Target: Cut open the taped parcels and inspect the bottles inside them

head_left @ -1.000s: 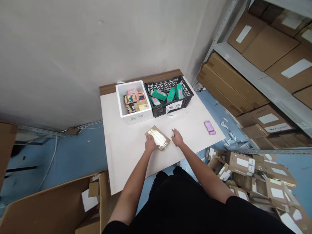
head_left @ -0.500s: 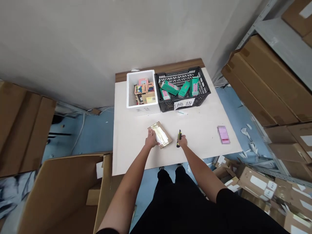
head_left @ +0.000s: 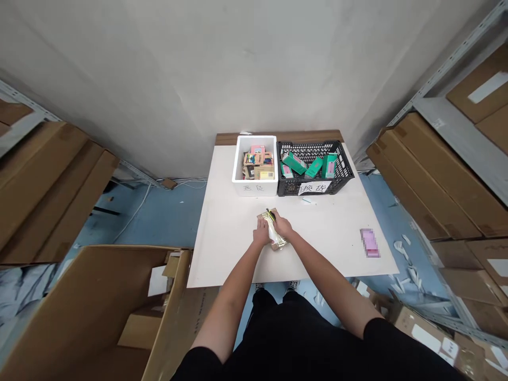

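A small cardboard parcel, with shiny gold-looking tape and a white patch, lies on the white table. My left hand grips its left side, with the fingers over the top. My right hand is closed round a black and yellow utility knife, held over the parcel's far end. The hand covers most of the knife, and I cannot make out whether the blade touches the tape.
Behind the parcel stand a white foam box of small packages and a black plastic crate with several green boxes. A pixelated pink item lies at the right. A large open carton stands at lower left; shelves hold cartons on the right.
My right hand has brought the utility knife leftward from the table onto the parcel's far end. My left hand stays on the parcel, which has turned more lengthwise. The view has shifted.
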`<state>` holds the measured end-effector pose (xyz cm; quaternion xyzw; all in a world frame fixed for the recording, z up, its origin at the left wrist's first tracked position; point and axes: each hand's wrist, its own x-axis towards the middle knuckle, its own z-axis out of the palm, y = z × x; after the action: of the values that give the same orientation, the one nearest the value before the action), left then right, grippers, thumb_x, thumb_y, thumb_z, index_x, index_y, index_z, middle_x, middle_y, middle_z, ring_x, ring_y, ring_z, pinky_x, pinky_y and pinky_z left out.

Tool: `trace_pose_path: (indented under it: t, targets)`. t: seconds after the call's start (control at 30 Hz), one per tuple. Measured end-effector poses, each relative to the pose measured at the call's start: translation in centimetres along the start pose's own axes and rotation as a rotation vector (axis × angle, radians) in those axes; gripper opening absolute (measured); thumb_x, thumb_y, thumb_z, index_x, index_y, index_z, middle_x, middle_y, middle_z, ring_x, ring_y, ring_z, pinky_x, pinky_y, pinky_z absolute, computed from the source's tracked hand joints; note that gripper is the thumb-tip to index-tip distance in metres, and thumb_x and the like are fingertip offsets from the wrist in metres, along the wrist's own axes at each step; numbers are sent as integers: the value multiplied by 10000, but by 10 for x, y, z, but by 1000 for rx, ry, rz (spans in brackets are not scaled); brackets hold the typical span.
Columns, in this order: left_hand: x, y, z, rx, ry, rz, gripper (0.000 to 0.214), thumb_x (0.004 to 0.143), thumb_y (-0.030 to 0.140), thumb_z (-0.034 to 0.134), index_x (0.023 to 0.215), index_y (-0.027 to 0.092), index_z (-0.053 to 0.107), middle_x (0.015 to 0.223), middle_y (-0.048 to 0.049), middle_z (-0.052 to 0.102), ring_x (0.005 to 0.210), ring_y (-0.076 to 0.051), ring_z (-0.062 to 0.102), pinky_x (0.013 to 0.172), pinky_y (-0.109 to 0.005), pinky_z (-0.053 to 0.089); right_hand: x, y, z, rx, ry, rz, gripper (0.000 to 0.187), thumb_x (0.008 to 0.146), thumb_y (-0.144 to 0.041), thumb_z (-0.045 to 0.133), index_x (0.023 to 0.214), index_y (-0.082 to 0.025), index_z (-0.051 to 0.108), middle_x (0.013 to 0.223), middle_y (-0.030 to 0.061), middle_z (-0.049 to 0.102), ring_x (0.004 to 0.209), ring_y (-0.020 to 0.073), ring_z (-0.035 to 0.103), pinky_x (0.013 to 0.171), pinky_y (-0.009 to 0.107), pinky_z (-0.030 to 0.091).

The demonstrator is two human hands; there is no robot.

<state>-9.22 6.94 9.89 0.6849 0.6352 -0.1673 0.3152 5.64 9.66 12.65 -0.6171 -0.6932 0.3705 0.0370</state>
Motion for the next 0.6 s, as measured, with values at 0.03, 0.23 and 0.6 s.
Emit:
trace_pose_path:
  t: [0.03,0.23,0.6]
  targets:
    - [0,-1,0,-13,-6,4,1298,761,507,863,1723,210,43,1784,-164,-113,1661,-349,-91,1209,-564,410,3,-8,4,-41,-23,19,578,1052,-264,465,1624,-272,386,1297,98,743,1103,286,724,933,346,493]
    - [3,-3,4,-100,-17,30,1333,725,751,781,1727,220,79,1787,-156,-122,1651,-385,-124,1219,-642,359,8,-16,25,-250,-42,71,730,983,-239,571,1670,-256,328,1278,147,741,1196,326,709,967,377,496]
    - [2,-8,4,-67,26,56,1310,715,654,829,1728,252,102,1794,-127,-81,1645,-380,-157,1247,-643,305,-46,-17,19,-371,-143,173,836,809,-180,768,1574,-279,446,1213,148,761,1129,345,731,863,366,524]
